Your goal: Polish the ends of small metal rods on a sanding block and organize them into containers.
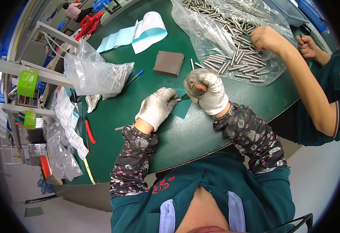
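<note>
My left hand (156, 106), in a worn white glove, is closed on a short metal pin (179, 99) whose end sticks out toward the right. My right hand (208, 93), gloved too with a bare thumb showing, is curled shut just beside it. A small dark tip (186, 97) pokes from the right fingers toward the pin; the rest is hidden in the grip. Beneath the hands lies a small green sheet (182, 111). Beyond them rests a brown rectangular block (169, 63). A single pin (192, 64) lies next to my right hand.
Many metal pins (251, 62) spill over a clear plastic bag (201, 35) at the far right, where a co-worker's hand (269, 39) reaches in. At left stand a filled plastic bag (96, 73), a blue pen (134, 77), papers (148, 33) and red-handled pliers (89, 132).
</note>
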Demonstrator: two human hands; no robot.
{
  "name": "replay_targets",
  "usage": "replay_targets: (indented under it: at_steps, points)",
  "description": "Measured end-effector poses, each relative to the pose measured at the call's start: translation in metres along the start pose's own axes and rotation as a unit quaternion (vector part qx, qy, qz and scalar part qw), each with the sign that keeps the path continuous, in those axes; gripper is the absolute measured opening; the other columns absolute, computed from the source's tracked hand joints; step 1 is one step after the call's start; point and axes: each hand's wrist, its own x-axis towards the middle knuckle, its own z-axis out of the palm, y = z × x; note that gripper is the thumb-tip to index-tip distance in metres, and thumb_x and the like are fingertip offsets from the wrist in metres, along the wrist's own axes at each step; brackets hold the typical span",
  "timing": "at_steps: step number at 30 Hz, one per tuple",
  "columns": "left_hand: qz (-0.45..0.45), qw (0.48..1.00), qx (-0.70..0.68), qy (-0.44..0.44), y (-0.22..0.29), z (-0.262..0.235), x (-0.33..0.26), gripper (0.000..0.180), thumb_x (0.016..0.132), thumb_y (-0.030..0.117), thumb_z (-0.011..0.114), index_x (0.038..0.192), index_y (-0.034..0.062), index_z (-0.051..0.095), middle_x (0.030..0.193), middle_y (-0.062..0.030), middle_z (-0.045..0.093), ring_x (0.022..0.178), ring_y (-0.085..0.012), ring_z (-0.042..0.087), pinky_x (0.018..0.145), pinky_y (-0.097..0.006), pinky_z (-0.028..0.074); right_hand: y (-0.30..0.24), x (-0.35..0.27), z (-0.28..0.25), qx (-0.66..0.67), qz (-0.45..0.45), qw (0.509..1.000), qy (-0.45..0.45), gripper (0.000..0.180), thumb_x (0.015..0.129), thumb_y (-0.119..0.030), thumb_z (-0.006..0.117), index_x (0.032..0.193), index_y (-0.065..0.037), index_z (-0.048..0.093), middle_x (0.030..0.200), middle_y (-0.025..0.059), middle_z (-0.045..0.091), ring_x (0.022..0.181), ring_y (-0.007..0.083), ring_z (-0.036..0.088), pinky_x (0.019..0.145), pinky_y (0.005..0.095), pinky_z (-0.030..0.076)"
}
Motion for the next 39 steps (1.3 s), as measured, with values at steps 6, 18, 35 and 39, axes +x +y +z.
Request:
replay_targets:
  at_steps: [6, 18, 35, 39]
  points:
    - [-0.011, 1.0, -0.002, -0.009, 0.0, -0.002, 0.001, 0.014, 0.073, 0.012, 0.063, 0.085, 0.0086, 0.057, 0.08, -0.0081, 0.058, 0.074, -0.027, 0.058, 0.063, -0.034, 0.047, 0.002, 0.002, 0.0, -0.001, -0.007, 1.0, 0.005, 0.037, 0.078, -0.033, 0.046, 0.055, -0.006, 0.038, 0.05, 0.003, 0.032, 0.039, 0.0135, 0.031, 0.037, 0.0253, 0.025]
    - [-0.027, 0.999, -0.002, -0.019, 0.001, -0.002, 0.001, 0.017, 0.071, 0.008, 0.064, 0.087, 0.006, 0.058, 0.081, -0.0088, 0.059, 0.075, -0.026, 0.058, 0.066, -0.032, 0.047, 0.01, 0.002, -0.007, 0.03, -0.017, 0.999, -0.021, 0.029, 0.081, -0.032, 0.047, 0.071, -0.004, 0.048, 0.064, 0.0032, 0.046, 0.054, 0.0117, 0.042, 0.05, 0.0245, 0.035]
    - [-0.004, 0.999, -0.013, -0.03, -0.005, 0.001, 0.006, 0.014, 0.075, 0.018, 0.06, 0.086, 0.01, 0.057, 0.083, -0.0094, 0.059, 0.077, -0.0294, 0.058, 0.064, -0.038, 0.047, -0.002, 0.001, 0.007, -0.161, 0.001, 0.985, -0.058, 0.032, 0.073, -0.032, 0.056, 0.084, -0.003, 0.058, 0.066, 0.0041, 0.055, 0.048, 0.0112, 0.044, 0.041, 0.0234, 0.033]
    - [0.005, 1.0, -0.005, -0.013, -0.007, -0.001, 0.002, 0.016, 0.075, 0.019, 0.06, 0.088, 0.0105, 0.057, 0.084, -0.0099, 0.059, 0.077, -0.0303, 0.058, 0.065, -0.038, 0.047, -0.007, -0.001, 0.026, -0.168, -0.003, 0.983, -0.077, 0.034, 0.073, -0.036, 0.055, 0.08, -0.003, 0.058, 0.06, 0.0015, 0.051, 0.045, 0.0083, 0.04, 0.039, 0.0216, 0.029]
